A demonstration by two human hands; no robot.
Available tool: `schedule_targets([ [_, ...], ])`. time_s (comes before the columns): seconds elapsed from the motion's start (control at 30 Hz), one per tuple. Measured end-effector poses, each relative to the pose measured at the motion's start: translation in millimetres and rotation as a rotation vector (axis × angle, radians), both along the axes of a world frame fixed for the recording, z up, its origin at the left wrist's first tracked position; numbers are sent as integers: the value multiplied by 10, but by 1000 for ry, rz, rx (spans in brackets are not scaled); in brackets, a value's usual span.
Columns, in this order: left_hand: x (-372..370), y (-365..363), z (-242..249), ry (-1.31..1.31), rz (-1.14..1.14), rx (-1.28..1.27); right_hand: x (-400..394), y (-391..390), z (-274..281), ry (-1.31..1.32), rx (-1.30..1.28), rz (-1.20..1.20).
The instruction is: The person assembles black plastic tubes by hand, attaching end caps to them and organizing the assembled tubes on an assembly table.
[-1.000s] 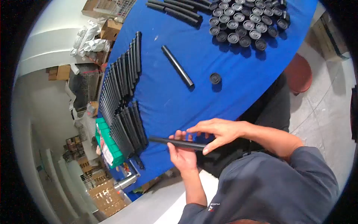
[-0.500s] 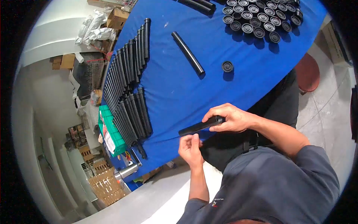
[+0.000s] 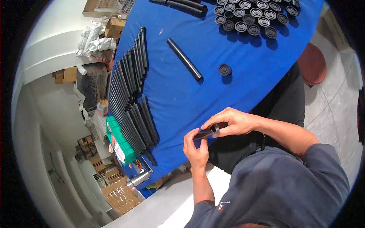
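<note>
A short black tube [image 3: 205, 133] is held between my two hands in front of my body, just off the table's near edge. My left hand [image 3: 196, 149] is closed around its left part, thumb below and fingers above. At the other end, my right hand [image 3: 237, 122] curls its fingers and thumb about the tube's open round mouth, which faces up toward me. Something dark shows in the right palm behind the mouth; I cannot tell whether it is a separate piece. Nearest on the blue cloth is a single round black cap [image 3: 224, 70], with another black tube [image 3: 185, 59] lying left of it.
Rows of black tubes [image 3: 131, 72] lie along the table's left side. Many round black caps [image 3: 253, 17] stand grouped at the far right, with more tubes [image 3: 186, 7] beside them. A green bin [image 3: 121, 141] sits by the left edge. A red stool [image 3: 312, 64] is at right.
My left hand has closed onto the tube, which has turned so that its open mouth now shows. The camera view has shifted slightly.
</note>
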State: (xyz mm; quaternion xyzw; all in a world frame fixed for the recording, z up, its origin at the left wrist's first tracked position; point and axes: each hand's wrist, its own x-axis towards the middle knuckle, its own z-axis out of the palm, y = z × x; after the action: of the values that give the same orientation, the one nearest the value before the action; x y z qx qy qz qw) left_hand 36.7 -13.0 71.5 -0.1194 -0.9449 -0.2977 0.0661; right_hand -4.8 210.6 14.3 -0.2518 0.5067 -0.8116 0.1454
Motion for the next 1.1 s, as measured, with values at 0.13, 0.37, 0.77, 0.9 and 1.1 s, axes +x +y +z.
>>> schedule_targets([
  [0.13, -24, 43, 16, 75, -34, -62, -4, 3, 19, 31, 16, -55],
  [0.37, 296, 84, -125, 50, 82, 366, 36, 10, 95, -36, 145, -89],
  [0.77, 169, 216, -268, -717, 332, 1701, 34, -17, 176, 53, 251, -54],
  [0.9, 61, 50, -63, -578, 270, 1593, 3, 4, 154, 119, 294, 63],
  [1.1, 11, -277, 61, -402, 139, 330, -2, -81, 110, -102, 107, 29],
])
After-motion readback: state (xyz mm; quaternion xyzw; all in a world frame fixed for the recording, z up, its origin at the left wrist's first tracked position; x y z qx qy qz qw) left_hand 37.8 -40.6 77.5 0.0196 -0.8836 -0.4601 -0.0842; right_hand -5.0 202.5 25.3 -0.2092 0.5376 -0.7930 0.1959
